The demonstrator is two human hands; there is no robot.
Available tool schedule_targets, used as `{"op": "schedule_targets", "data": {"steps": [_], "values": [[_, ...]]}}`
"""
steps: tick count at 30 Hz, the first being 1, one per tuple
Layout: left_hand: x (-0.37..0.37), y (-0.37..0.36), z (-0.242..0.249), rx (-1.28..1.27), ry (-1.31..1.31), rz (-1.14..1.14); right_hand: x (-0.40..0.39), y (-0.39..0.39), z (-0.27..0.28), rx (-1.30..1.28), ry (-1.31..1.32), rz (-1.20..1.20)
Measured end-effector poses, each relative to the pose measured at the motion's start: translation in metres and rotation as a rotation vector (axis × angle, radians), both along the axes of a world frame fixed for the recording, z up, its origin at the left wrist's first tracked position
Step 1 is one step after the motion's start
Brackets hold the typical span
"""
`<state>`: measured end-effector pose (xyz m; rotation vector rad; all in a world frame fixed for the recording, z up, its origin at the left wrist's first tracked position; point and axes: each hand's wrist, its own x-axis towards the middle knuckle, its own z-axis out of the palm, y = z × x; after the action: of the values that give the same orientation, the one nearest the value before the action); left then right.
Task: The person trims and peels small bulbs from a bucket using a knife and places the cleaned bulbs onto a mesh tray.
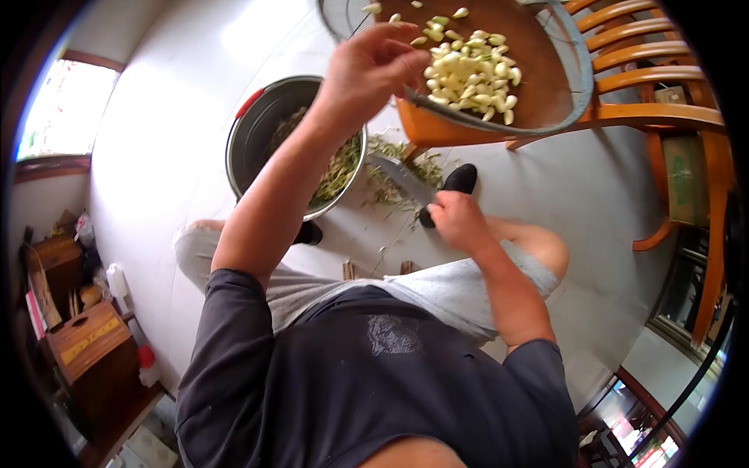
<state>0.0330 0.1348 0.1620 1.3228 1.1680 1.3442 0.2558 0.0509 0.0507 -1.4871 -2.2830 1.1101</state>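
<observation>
My left hand reaches across to the near left rim of a round, brown-bottomed tray with a grey-blue edge. Its fingers are curled together; what they hold, if anything, is hidden. Beside them in the tray lies a heap of pale peeled garlic cloves, with several loose cloves farther up. Lower down, my right hand is closed round the handle of a knife. The blade points up and left, over plant scraps on the floor. Under my left forearm stands a metal bucket partly filled with dry, greenish scraps.
The tray rests on a wooden chair, and a slatted wooden chair stands at the right. Loose scraps lie on the floor between the bucket and my shoe. A wooden box is at the far left.
</observation>
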Motion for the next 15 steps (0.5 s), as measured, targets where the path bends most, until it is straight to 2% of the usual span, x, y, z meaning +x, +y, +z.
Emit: {"op": "schedule_targets", "data": {"steps": [2,3,6,9,11,13,14,15], "values": [[-0.029,-0.015,-0.007,0.012,-0.072,0.135,0.003,0.0,-0.003,-0.034,0.014,-0.034],[-0.049,-0.023,-0.016,-0.1,-0.036,0.21,0.002,0.001,-0.003,-0.021,0.028,-0.06],[-0.125,-0.039,-0.091,-0.485,0.221,0.193,-0.002,0.002,0.002,-0.048,0.016,-0.079],[-0.167,-0.064,-0.171,-0.807,0.432,0.128,-0.005,0.003,-0.001,-0.03,-0.001,-0.05],[-0.183,-0.079,-0.229,-0.901,0.647,0.064,-0.01,0.005,0.001,-0.049,-0.011,-0.044],[-0.184,-0.089,-0.281,-0.799,0.989,0.004,-0.015,0.006,0.001,-0.079,-0.011,-0.041],[-0.172,-0.093,-0.274,-0.859,0.932,0.027,-0.016,0.007,0.002,-0.092,-0.013,-0.039],[-0.167,-0.094,-0.277,-0.813,1.081,-0.044,-0.018,0.007,0.001,-0.093,-0.02,-0.035]]}}
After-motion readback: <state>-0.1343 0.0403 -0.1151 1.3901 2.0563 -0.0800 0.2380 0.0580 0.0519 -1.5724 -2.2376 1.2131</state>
